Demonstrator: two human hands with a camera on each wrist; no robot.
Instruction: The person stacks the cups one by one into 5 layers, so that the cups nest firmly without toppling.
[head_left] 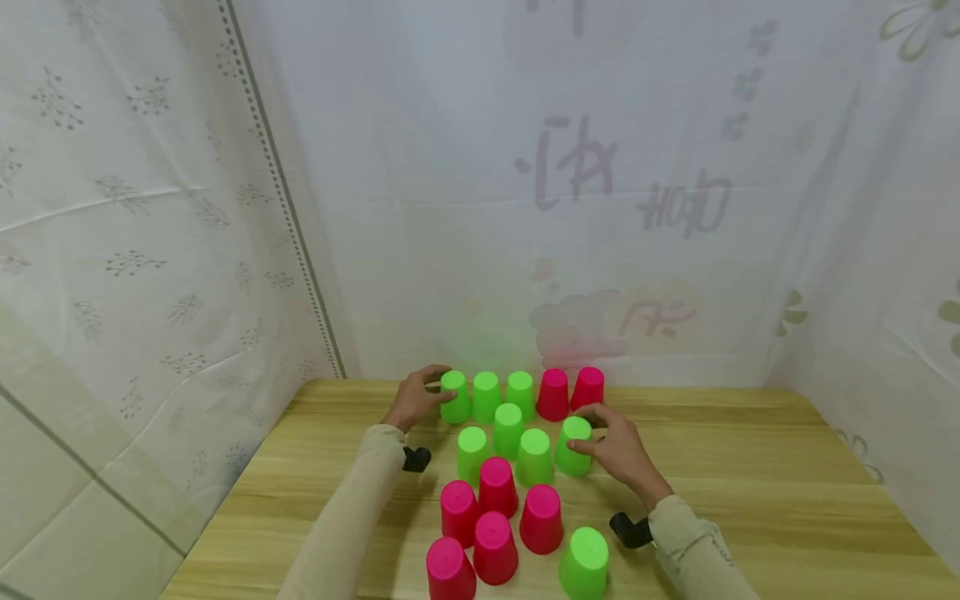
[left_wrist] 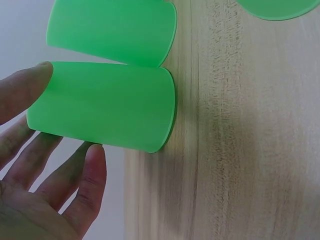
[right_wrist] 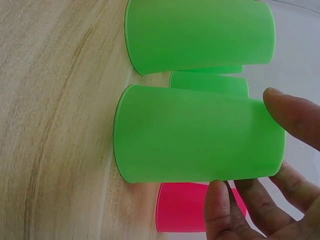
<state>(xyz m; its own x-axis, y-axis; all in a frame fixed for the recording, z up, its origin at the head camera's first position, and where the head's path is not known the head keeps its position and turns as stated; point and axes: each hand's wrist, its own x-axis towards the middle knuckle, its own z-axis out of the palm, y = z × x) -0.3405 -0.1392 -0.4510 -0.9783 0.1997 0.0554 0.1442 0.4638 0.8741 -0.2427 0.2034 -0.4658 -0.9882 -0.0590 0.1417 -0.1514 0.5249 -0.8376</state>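
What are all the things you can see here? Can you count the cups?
Green cups: eight, all upside down; three in the far row, four in the middle rows, one alone at the near edge.
Pink cups: seven, upside down; two at the right end of the far row, five bunched near the front.
Table: one, light wood, under all the cups.
Curtain: white, patterned, hanging behind and beside the table.
Left hand: holds the far-left green cup; cream sleeve.
Right hand: holds the rightmost middle green cup, fingers round it.
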